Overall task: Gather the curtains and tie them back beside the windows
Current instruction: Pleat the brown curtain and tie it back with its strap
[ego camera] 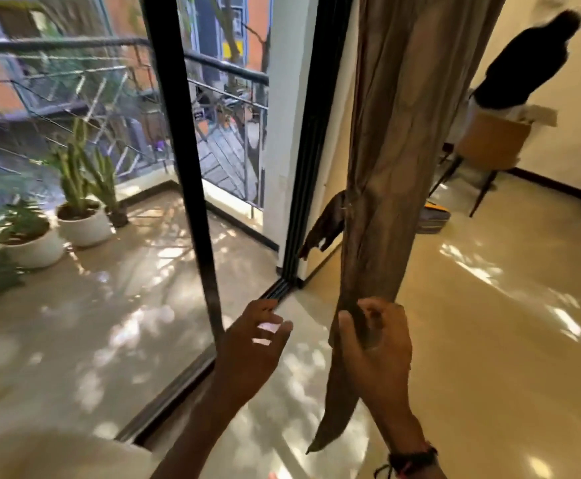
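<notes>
Glossy tiled floor (489, 340) beside a sliding glass door (178, 150). Bunched brown curtain (385, 167), right of centre. Right hand (375, 354) grip closed on its tail; left hand (251, 354) open, empty. Gathering looks done; next needs the tie-back (327, 223) wrapped around.

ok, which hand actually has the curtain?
The right hand, the one with the wristband: its fingers are closed around the bunched curtain near its lower end. The left hand is spread open beside it, touching no fabric.

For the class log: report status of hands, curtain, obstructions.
Right hand gripping gathered brown curtain low down. Left hand open, empty, beside it. Tie-back strap hanging loose, not yet wrapped. Nothing obstructing.
</notes>
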